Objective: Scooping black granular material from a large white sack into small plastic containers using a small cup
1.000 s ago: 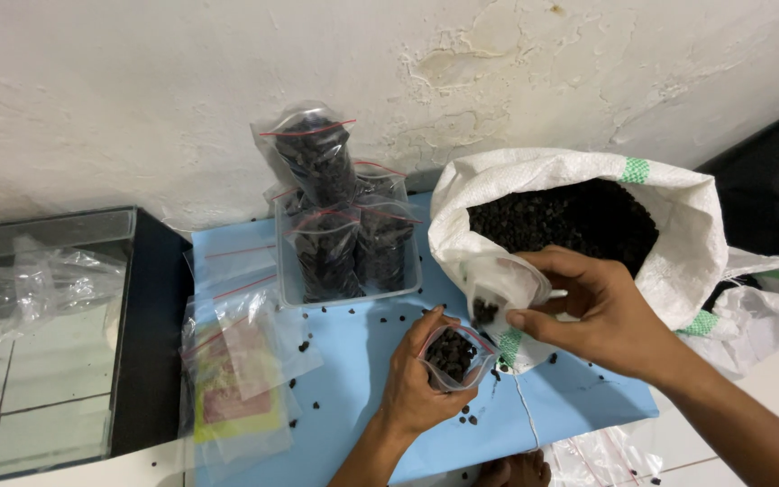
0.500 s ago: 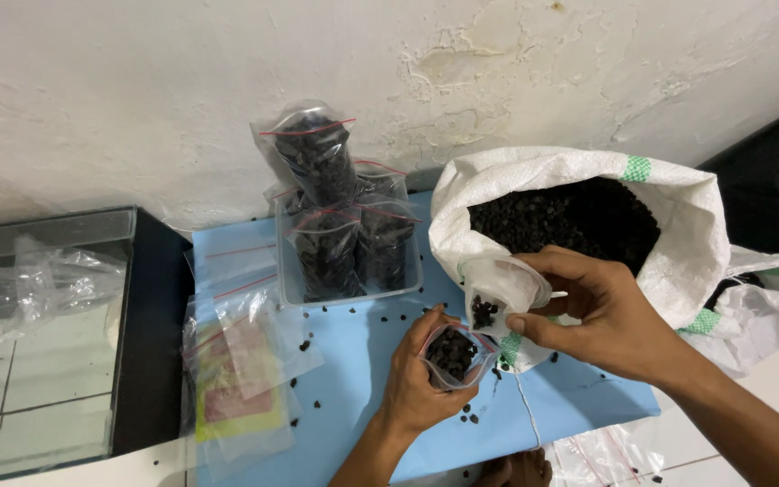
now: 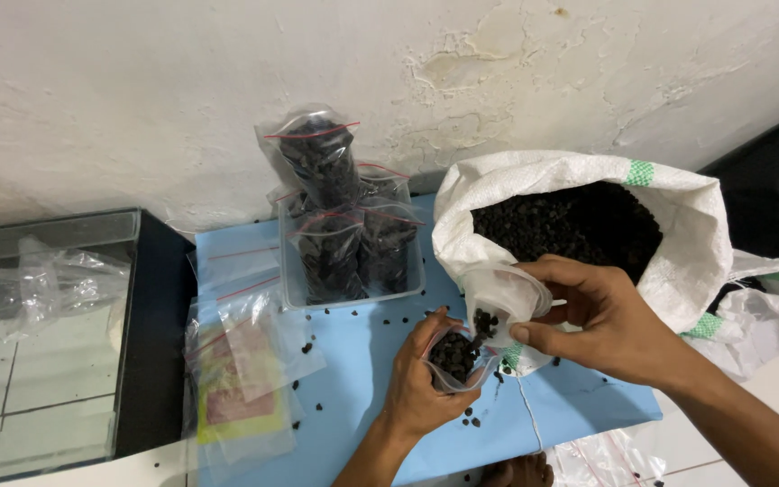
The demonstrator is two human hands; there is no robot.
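We are tipping a white cup of black pellets into a small clear bag over the near right of the blue board. Our right hand is closing its fingers around the cup; our left hand is curling around the bag. Just right, a white sack is standing open. Farther left, filled bags are sitting in a clear tray.

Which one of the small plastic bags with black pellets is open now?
The small bag in the left hand, being filled from the cup. The other filled bags stand sealed in the clear tray.
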